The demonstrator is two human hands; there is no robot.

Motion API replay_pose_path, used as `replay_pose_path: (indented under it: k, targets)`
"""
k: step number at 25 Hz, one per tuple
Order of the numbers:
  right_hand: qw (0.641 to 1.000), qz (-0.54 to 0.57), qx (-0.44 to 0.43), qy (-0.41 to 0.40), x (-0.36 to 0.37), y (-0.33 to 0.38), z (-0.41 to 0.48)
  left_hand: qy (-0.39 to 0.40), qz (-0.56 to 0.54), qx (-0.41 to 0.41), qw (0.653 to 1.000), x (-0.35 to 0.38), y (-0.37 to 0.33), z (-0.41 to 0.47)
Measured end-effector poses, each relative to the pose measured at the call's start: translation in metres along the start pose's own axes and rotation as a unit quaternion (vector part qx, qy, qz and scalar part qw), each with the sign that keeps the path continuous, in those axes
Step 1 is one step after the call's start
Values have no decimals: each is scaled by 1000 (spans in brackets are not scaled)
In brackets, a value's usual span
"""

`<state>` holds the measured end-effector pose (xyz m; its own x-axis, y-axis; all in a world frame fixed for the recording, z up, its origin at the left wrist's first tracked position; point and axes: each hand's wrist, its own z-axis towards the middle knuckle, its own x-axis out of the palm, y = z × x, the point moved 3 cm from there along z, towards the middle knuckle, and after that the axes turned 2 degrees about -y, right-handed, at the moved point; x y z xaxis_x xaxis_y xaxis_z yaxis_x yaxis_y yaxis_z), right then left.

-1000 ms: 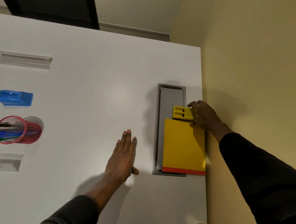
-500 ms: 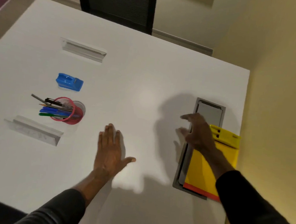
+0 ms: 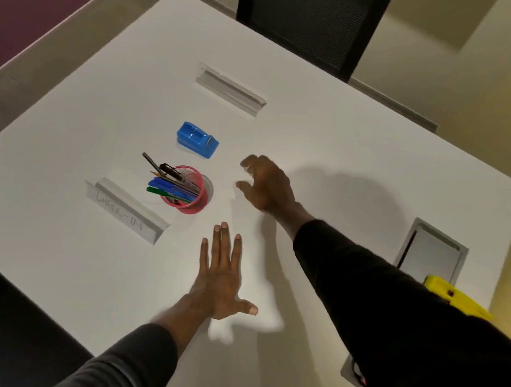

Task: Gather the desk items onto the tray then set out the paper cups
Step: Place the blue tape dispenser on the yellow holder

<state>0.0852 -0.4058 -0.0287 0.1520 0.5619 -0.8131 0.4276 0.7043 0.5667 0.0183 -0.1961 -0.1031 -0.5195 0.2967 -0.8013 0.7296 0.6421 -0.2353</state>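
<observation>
Pink mesh cup, pens inside

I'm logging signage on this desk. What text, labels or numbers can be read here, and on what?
White name-card holder nearest the pink pen cup: faint handwriting, perhaps "CHECK-IN", too blurred to be sure.
Far white name-card holder: no text shows.
Blue stapler, yellow item: no readable marking.

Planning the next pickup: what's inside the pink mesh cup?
The pink mesh cup holds pens and pencils: blue, green and black ones, leaning out to the left. Their lower ends and the cup's bottom are hidden.
</observation>
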Motion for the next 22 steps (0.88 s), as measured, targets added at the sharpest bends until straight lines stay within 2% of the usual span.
replay_pose_path:
  k: [7, 11, 18, 22]
  targets:
    - [998, -32, -39, 21, 48, 45, 104, 1, -28, 3, 1000, -2, -1, -4]
    - [996, -71, -48, -15, 75, 56, 123, 26, -5, 11, 1000, -6, -3, -6]
    - [997, -33, -26, -66, 72, 37, 104, 28, 4, 15, 999, 3, 2, 0]
    - [991, 36, 49, -116, 48, 7, 49, 12, 10, 7, 1000, 3, 2, 1]
